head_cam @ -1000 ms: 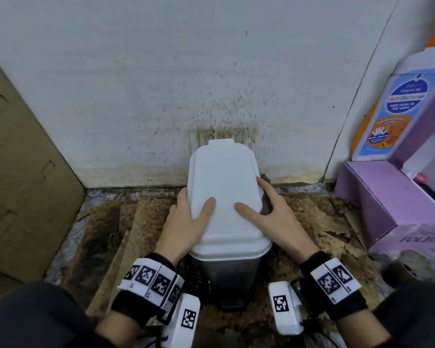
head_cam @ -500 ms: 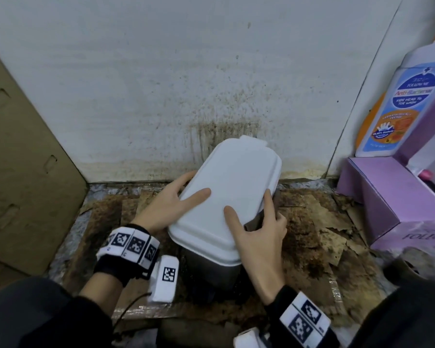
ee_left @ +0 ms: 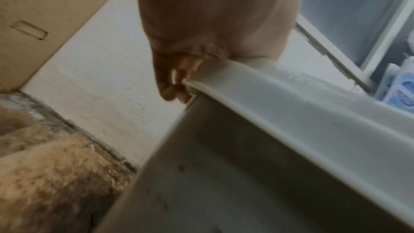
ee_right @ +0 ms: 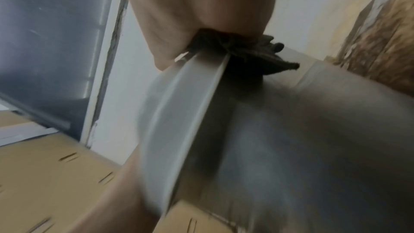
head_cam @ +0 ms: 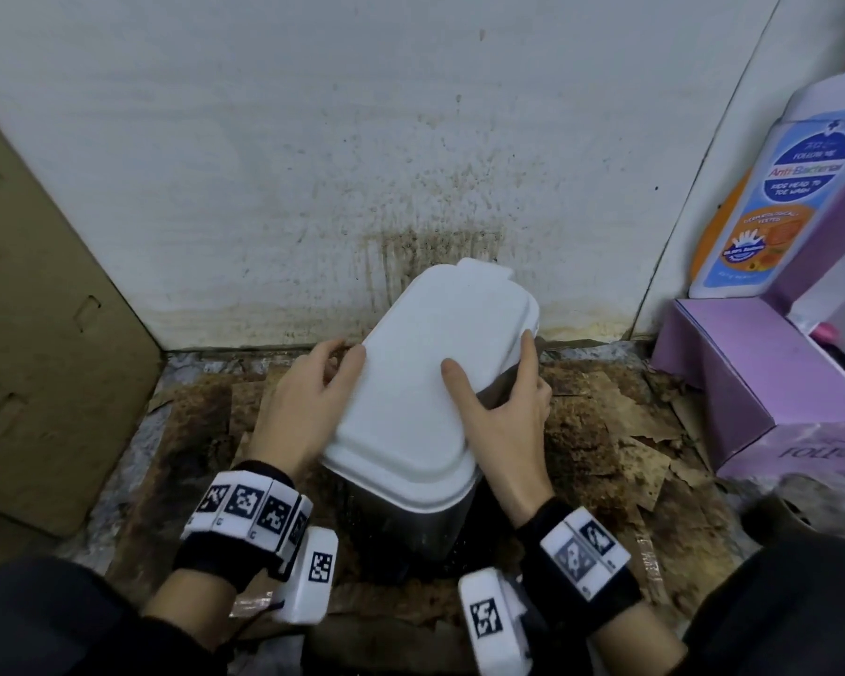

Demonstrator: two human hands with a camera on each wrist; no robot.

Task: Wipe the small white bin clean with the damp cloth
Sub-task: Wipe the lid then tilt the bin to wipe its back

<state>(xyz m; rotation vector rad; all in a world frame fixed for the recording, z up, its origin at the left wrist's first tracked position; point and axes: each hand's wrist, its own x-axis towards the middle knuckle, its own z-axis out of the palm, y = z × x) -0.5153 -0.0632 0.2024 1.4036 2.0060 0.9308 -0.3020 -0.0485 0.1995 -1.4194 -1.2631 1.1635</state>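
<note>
The small bin, with a white lid (head_cam: 425, 383) on a grey body (head_cam: 411, 524), stands on the dirty floor, turned so its far end points right. My left hand (head_cam: 308, 407) grips the lid's left edge, thumb on the rim and fingers (ee_left: 174, 81) curled under it. On the bin's right side is my right hand (head_cam: 508, 422), its thumb lying on the lid. A dark damp cloth (ee_right: 253, 59) is bunched under its fingers against the bin's side. From the head view only a dark patch of cloth (head_cam: 496, 390) shows.
A stained white wall (head_cam: 411, 139) rises just behind the bin. A cardboard sheet (head_cam: 45, 309) leans at the left. A purple box (head_cam: 752, 383) and a wash bottle (head_cam: 776, 197) stand at the right. Torn, soiled cardboard (head_cam: 606, 431) covers the floor.
The bin has been turned from straight to angled, far end to the right. My left thumb slid from the lid's top to its left rim; my right hand shifted along the right side.
</note>
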